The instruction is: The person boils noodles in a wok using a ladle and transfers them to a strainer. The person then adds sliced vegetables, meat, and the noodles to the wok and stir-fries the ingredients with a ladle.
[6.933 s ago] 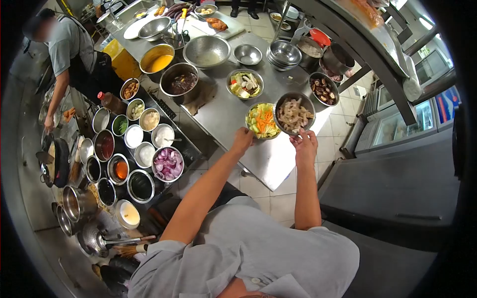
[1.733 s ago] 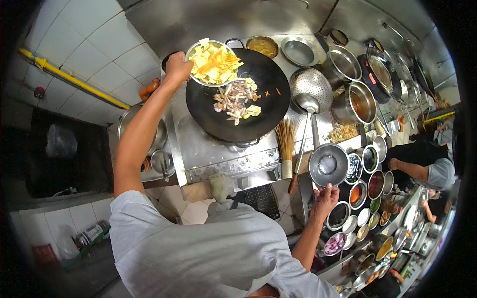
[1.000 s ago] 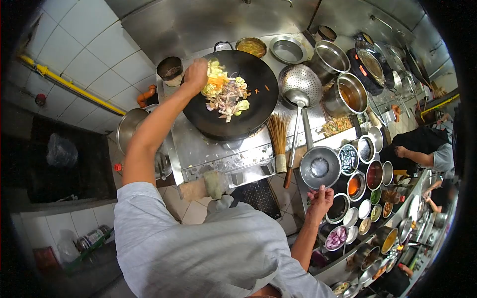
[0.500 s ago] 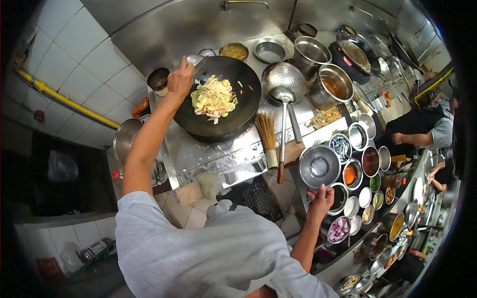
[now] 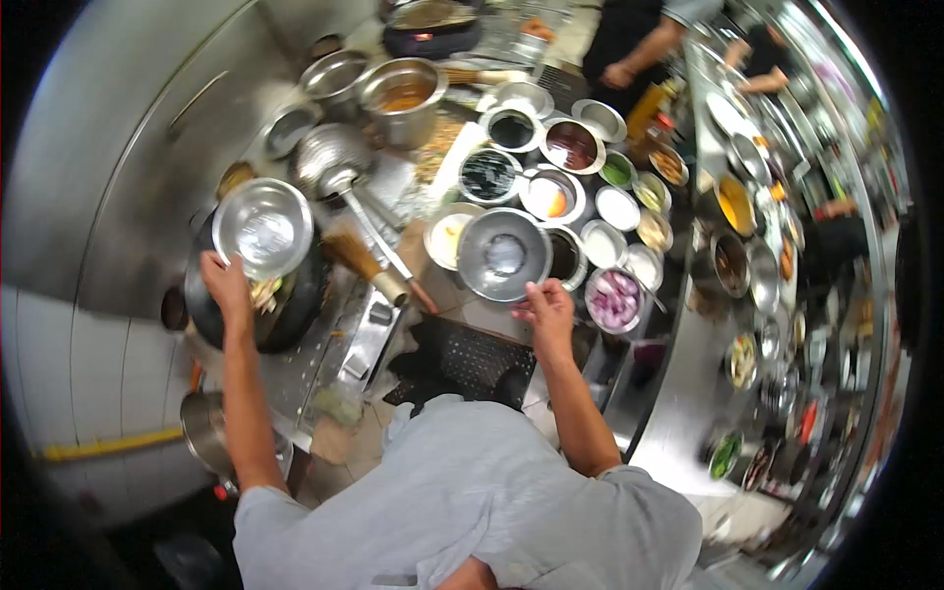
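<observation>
My left hand (image 5: 228,290) grips the rim of a shiny metal bowl (image 5: 263,228), its inside bare of food, over the back of the black wok (image 5: 300,310). Some sliced cabbage (image 5: 265,293) shows in the wok below the bowl; the rest is covered. My right hand (image 5: 547,315) pinches the near rim of a second, duller metal bowl (image 5: 504,256) above the seasoning containers. This one partly covers a white container with pale yellow contents (image 5: 447,234) and a pot of dark liquid (image 5: 564,258).
A bamboo brush (image 5: 359,258) and a ladle (image 5: 379,231) lie beside the wok, near a perforated strainer (image 5: 329,157). A bowl of cut purple onion (image 5: 615,300) stands right of my right hand. A co-worker's arm (image 5: 644,54) is at the back.
The view has turned right. My left hand's bowl went from tipped on edge to showing its open inside. My right hand has come to the second bowl's rim, and that bowl has shifted, uncovering a white container.
</observation>
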A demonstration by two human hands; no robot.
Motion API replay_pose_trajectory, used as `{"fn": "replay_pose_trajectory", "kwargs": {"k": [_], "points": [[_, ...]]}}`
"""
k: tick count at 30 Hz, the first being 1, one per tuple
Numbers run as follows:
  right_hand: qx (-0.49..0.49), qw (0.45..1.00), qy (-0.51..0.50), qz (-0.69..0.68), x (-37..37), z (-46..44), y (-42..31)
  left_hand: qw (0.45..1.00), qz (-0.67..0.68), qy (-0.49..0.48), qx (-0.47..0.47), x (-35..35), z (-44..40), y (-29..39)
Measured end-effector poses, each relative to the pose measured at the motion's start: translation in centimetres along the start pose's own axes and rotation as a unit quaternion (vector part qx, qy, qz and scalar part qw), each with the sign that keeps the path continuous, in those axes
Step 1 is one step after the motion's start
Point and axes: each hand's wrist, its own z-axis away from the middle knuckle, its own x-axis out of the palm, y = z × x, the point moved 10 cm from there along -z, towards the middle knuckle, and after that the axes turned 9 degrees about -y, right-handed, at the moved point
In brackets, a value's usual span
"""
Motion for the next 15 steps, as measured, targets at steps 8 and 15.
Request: {"fn": "replay_pose_trajectory", "kwargs": {"k": [8,15], "points": [[-0.019,0.995,0.098,-0.029,-11.0,8.1,-1.2,0.774,0.467,-0.427,-0.024,24.5,25.4,30.0],[-0.019,0.926,0.371,-0.071,-28.6,22.2,0.0,0.716,0.319,-0.619,0.043,27.7,39.0,43.0]]}}
